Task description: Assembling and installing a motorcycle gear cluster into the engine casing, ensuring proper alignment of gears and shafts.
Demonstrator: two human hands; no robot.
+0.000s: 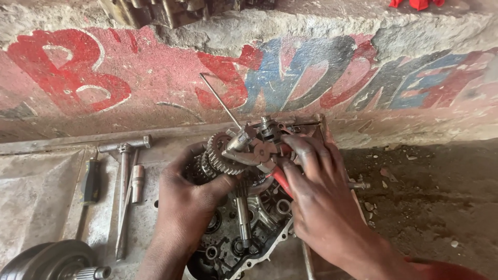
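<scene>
Gears on their shafts sit in the middle, over the open engine case. Left hand grips them; right hand pinches the top. Lowering them needs careful lining up, I think.

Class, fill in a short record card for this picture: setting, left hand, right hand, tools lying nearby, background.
setting: oily engine case lying open on a metal sheet on the ground
left hand: left hand wrapped around a stack of gears
right hand: right hand pressed on the shaft parts, a red-handled tool under its fingers
tools nearby: T-handle wrench, socket, dark-handled screwdriver
background: painted wall
</scene>
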